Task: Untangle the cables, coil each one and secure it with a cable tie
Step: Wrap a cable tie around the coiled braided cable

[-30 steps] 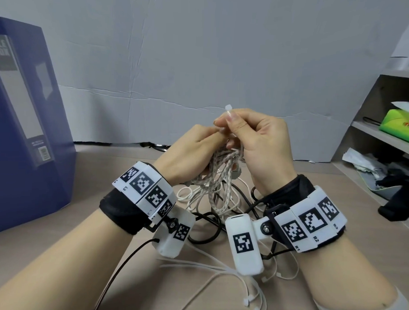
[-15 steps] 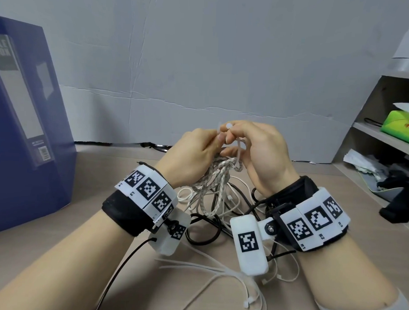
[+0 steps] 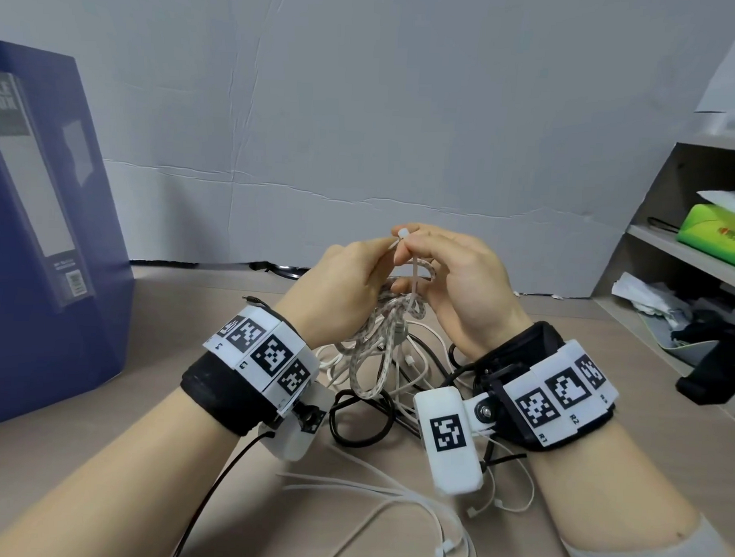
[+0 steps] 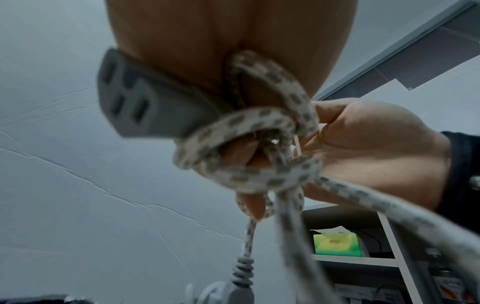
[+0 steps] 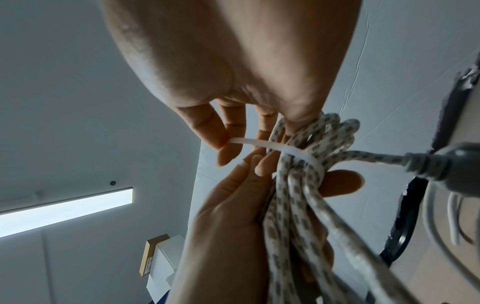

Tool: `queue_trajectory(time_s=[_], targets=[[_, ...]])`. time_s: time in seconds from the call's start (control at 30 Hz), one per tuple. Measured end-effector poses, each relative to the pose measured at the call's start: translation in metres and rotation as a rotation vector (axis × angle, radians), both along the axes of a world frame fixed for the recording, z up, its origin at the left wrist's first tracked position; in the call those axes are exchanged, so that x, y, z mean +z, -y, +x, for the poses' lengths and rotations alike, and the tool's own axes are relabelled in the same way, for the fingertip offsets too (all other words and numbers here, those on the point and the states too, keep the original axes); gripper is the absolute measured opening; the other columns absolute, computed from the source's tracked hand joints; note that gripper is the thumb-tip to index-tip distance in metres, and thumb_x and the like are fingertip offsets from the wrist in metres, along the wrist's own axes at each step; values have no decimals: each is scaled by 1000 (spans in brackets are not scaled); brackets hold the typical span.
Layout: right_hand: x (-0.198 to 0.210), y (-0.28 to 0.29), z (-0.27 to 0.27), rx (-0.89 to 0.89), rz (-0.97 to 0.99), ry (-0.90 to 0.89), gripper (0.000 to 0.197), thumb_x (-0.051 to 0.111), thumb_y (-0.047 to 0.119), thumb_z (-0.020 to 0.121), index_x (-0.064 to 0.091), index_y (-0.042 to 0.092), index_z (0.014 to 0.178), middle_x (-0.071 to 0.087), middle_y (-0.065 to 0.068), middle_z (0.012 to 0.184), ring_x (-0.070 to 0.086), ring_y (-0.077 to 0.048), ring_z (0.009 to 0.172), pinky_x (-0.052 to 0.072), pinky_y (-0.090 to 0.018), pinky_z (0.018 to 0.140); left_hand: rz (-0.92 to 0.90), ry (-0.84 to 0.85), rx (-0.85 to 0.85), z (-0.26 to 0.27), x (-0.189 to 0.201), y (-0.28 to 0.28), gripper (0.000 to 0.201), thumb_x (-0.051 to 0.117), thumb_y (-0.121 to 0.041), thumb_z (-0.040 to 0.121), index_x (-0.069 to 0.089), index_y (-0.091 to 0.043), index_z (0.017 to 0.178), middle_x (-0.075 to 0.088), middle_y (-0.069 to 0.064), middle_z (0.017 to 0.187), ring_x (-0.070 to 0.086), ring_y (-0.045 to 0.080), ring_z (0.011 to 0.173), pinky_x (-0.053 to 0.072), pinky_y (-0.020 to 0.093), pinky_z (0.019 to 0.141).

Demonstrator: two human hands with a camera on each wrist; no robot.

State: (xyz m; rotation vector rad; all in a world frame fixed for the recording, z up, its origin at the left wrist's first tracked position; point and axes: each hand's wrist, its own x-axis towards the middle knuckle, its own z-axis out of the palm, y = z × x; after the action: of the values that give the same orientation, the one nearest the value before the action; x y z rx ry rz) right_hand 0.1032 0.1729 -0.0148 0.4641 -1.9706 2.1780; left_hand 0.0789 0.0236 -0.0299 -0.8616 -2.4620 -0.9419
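- We see both hands raised above the tabletop (image 3: 81,435), meeting over a coiled braided cable (image 3: 380,345) (white with grey flecks).
- The left hand (image 3: 336,285) has its grip closed around the top of the coil; in the right wrist view its fingers (image 5: 340,183) wrap the bundled strands.
- The right hand (image 3: 453,281) pinches a white cable tie (image 3: 416,276) between thumb and forefinger; the tie's head (image 3: 403,233) shows at the fingertips.
- In the right wrist view the tie (image 5: 285,150) bands around the bundled strands, its free end held in the pinch.
- The coil's lower loops hang down towards the tabletop, above a tangle of white and black cables (image 3: 365,420) lying between the wrists.
- A grey plug (image 4: 145,107) shows beside the left palm in the left wrist view; whether it belongs to the braided cable we cannot tell.
- Loose white cable ties (image 3: 412,500) lie on the near tabletop.
- A blue file box (image 3: 47,225) stands at the left; a shelf (image 3: 683,256) at the right holds a green tissue box (image 3: 717,232).
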Motion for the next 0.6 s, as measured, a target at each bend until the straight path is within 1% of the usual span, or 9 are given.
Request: queue_trajectory(time_s=[0.07,0.2,0.33,0.43,0.53,0.6], targets=[[1,0,0,-3,3,3,32,53,3,95,60,5,63,58,-5,101,63,1,80,49,-27,61,4,2,-13,0,0,0,26,35,-24,109,51,-25,88,46,-7,57,44,9,54,32,21,53],[-1,1,-1,-8,11,12,37,53,1,93,60,8,58,59,-5,99,62,-1,80,49,-27,61,-9,15,-10,-2,0,0,28,34,-26,110,51,-23,87,47,-6,58,41,11,54,32,25,55],[-2,2,-2,-7,20,12,38,53,2,93,60,9,56,60,-3,96,62,-4,82,50,-28,61,-21,16,-1,0,1,1,34,34,-25,109,44,-31,77,46,-6,58,40,13,54,32,26,54],[0,1,-1,-3,27,9,38,53,3,93,59,9,56,61,0,92,61,-6,83,50,-28,61,-40,19,3,1,3,0,32,34,-24,109,45,-29,80,48,-4,59,41,16,56,32,29,54],[-1,1,-1,5,27,17,37,53,2,93,58,9,56,59,-1,93,59,-8,84,48,-27,60,-69,28,21,2,4,0,37,33,-25,109,39,-32,73,46,-5,58,40,15,55,30,29,52],[-2,1,-2,1,50,21,35,53,2,92,56,7,57,57,-3,96,58,-11,83,47,-25,58,-88,41,34,4,5,0,39,32,-24,109,37,-31,71,45,-4,58,39,15,55,29,29,51]])
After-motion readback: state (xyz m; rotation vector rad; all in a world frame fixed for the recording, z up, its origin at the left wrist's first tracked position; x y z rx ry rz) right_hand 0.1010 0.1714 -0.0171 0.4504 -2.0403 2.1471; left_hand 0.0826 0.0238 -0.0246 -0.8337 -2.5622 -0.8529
